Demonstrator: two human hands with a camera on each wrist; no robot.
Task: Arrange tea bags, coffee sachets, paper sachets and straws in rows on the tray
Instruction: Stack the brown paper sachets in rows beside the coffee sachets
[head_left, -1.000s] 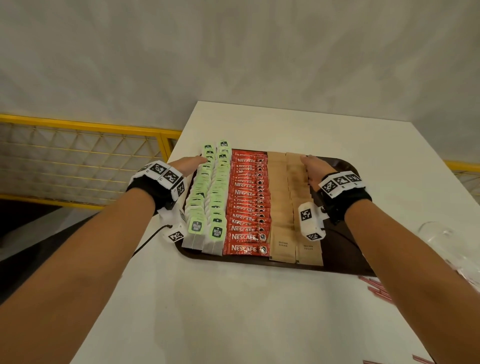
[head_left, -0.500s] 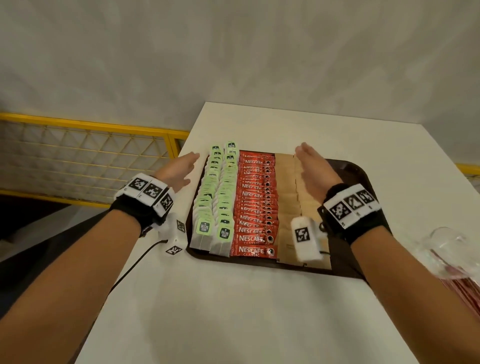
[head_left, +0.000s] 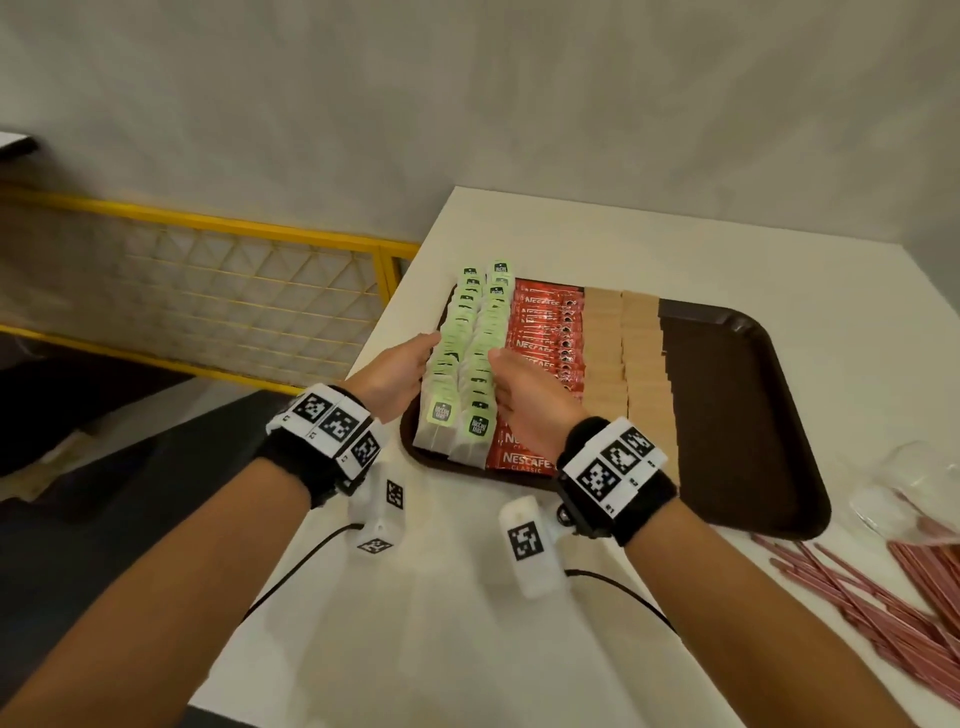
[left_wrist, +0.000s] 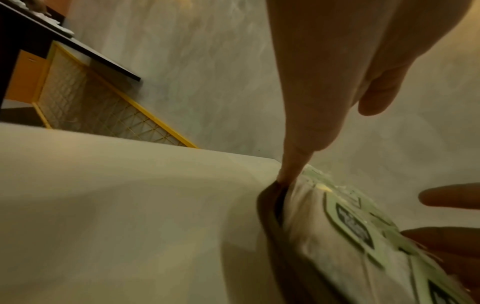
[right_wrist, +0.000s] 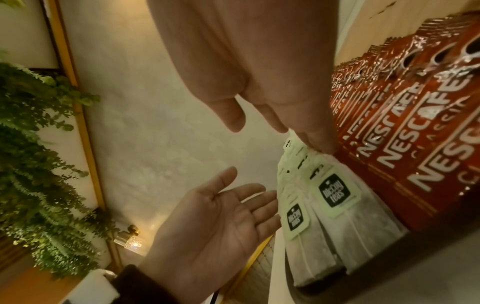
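Note:
A dark brown tray (head_left: 753, 415) on the white table holds two rows of green-tagged tea bags (head_left: 467, 353), a row of red coffee sachets (head_left: 545, 332) and two rows of brown paper sachets (head_left: 623, 353). My left hand (head_left: 400, 371) lies flat with straight fingers against the outer left side of the tea bags (left_wrist: 337, 222). My right hand (head_left: 524, 400) stands flat along their right side, at the seam with the coffee sachets (right_wrist: 415, 123). The right fingertips (right_wrist: 319, 142) touch the tea bags (right_wrist: 332, 195). Neither hand holds anything. Pink straws (head_left: 883, 597) lie loose on the table, right of the tray.
The right third of the tray is bare. A clear glass (head_left: 914, 493) lies by the tray's right front corner above the straws. A yellow mesh railing (head_left: 234, 291) runs beyond the table's left edge. Wrist camera cables trail over the near table.
My right hand has moved left, from the paper sachets to the right side of the tea bags. My left hand has come back against their left side. The head view has shifted right, showing the straws.

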